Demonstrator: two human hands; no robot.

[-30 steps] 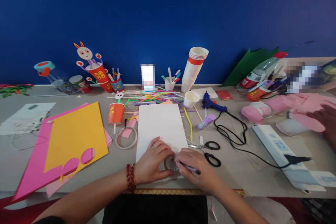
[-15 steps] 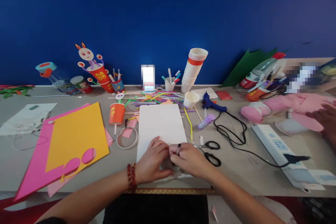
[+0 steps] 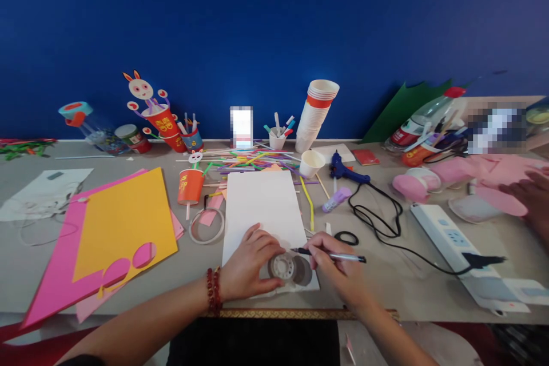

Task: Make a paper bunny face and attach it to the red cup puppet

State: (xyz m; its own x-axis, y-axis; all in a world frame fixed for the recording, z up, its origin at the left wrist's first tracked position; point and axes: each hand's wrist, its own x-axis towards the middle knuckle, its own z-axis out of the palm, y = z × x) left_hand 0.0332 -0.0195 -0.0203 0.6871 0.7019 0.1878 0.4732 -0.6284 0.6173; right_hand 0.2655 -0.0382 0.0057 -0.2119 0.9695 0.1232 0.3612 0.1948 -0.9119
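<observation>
From the head camera: the left hand (image 3: pixel 253 263) has its fingers curled over a tape roll (image 3: pixel 282 266), pressing it flat on the white paper (image 3: pixel 261 200) near the front edge of the surface (image 3: pixel 386 289). The right hand (image 3: pixel 341 277) pinches a pen (image 3: pixel 330 255) just beside the roll. The pen lies almost level across the view, its long axis left to right and its tip pointing left at the roll's rim.

The likeliest slip is that the roll or the loose paper skates under light pressure, so any line wanders. The scissors (image 3: pixel 346 237) also sit close by the right hand.
</observation>
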